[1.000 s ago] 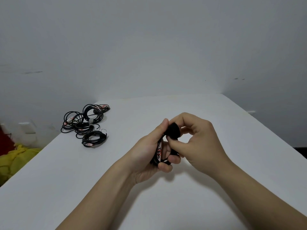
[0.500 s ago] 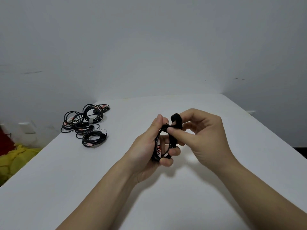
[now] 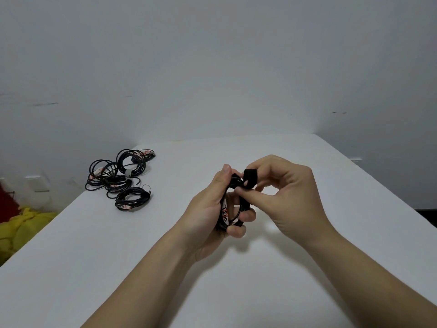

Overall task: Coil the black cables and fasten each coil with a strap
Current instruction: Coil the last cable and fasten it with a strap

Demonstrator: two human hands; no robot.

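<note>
My left hand grips a small black cable coil upright above the white table; a white tag with red writing shows on the coil. My right hand pinches a black strap at the top of that coil, thumb and forefinger closed on it. Part of the coil is hidden inside my left palm.
Several black cable coils with white tags lie in a loose pile at the table's far left corner. Yellow and red cloth sits beyond the left edge. A grey wall rises behind the table.
Both hands have risen a little with the coil. The coil has opened into a visible ring, and my right hand has drawn the strap up over its top.
</note>
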